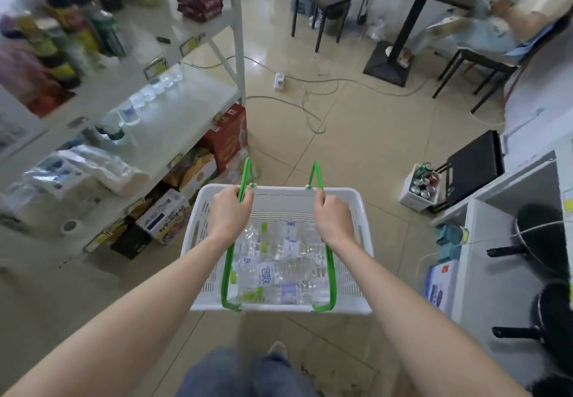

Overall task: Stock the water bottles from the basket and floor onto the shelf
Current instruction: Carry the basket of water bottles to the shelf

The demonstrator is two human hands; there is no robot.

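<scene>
A white plastic basket [356, 260] with two green handles hangs in front of me above the tiled floor. Several clear water bottles [279, 269] with white-blue labels and green caps lie inside it. My left hand [229, 213] is closed around the left green handle [228, 272]. The right green handle [330, 269] is held by my right hand [333, 218]. To my left stands the white shelf [192, 108], with a row of clear water bottles [145, 99] along the back of its middle level.
Boxes [228, 136] and snack cartons fill the shelf's bottom level. Cables and a power strip [279, 81] lie on the floor ahead. A crate of cans [421, 187] and a black folded item stand right, beside white counters with pans. A seated person [483, 21] is at a black table.
</scene>
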